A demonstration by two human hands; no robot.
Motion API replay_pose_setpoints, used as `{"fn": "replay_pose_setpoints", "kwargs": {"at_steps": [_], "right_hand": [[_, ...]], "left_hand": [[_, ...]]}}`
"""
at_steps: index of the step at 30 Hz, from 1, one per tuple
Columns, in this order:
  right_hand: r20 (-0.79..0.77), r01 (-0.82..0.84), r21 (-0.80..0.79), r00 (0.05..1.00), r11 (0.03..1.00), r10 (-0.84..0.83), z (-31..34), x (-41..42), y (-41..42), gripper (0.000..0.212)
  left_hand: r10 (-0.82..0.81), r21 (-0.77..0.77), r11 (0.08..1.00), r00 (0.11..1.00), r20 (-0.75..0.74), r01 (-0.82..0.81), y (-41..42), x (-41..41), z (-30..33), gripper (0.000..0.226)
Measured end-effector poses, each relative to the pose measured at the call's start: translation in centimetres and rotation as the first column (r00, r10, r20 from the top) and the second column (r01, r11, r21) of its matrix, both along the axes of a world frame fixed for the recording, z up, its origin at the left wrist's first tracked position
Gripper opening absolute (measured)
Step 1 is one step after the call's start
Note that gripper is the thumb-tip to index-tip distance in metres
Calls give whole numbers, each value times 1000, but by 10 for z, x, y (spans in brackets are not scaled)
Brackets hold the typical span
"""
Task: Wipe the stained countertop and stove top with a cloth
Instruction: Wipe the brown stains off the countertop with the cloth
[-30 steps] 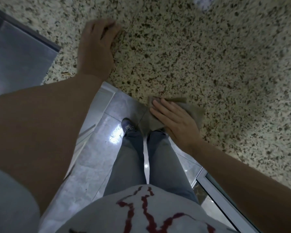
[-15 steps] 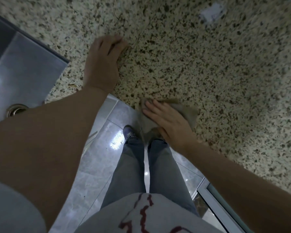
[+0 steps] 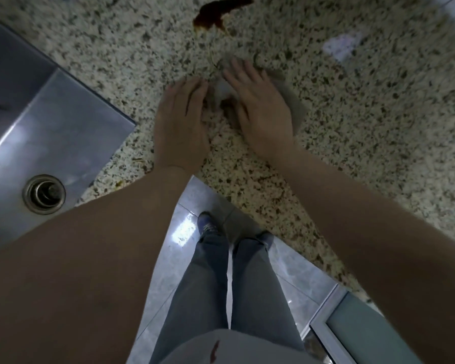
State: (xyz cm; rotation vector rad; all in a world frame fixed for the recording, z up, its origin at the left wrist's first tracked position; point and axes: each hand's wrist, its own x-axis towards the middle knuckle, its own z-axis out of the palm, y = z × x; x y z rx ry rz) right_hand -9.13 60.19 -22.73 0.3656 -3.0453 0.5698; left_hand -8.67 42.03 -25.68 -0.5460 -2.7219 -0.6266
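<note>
Two bare hands lie close together on the speckled granite countertop (image 3: 352,132), with one grey cloth (image 3: 290,98) under the right one. The right hand (image 3: 260,109) is spread flat, fingers straight and slightly fanned, pressing the cloth down; the cloth shows past its outer edge and beyond its fingertips, blurred, and a crumpled bit of it sits in the narrow gap between the two hands. The left hand (image 3: 180,122) rests palm down just beside it, fingers extended and held together, their tips at the edge of that crumpled bit; whether they touch the cloth I cannot tell. Both forearms reach forward from the lower corners of the view.

One dark brown stain (image 3: 218,14) lies on the counter beyond the hands, apart from the cloth. One pale patch (image 3: 343,44), too blurred to name, sits farther right.

One stainless steel sink (image 3: 50,122) is set into the counter at the left; its basin holds nothing I can make out, only one round drain (image 3: 44,194) at the bottom. Below the counter's edge are two legs in grey trousers (image 3: 221,279) on a glossy tiled floor (image 3: 168,258).
</note>
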Motion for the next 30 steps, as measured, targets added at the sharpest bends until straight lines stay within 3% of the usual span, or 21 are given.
{"fn": "replay_pose_setpoints", "kwargs": {"at_steps": [3,5,9,13,16,21,25,30], "right_hand": [[34,-29,80,999,996,26,1,71,-34,55],[52,-86,7,995,996,85,1,114,-42,51],[106,-286,56,954,956,280,7,80,-7,56],[38,-73,83,997,994,70,3,2,15,51],[40,90,108,995,990,-95,-2,32,6,53],[123,-81,173,991,981,60,-2,175,-3,55],[59,-76,168,996,983,66,-4,149,-5,53],[-68,111,110,992,988,-104,-11,79,-39,51]], "left_hand": [[27,-8,1000,999,48,-26,1,2,1,43],[40,-5,999,996,80,-40,-1,0,0,45],[48,-7,999,996,77,-48,0,-1,-1,42],[9,16,1000,996,88,-11,-1,1,3,45],[15,16,1000,997,77,-16,-3,0,2,44],[19,-16,1000,994,103,-18,-4,1,5,50],[18,-30,999,992,126,-14,-1,2,7,50],[3,-49,999,988,154,4,-5,0,2,42]]}}
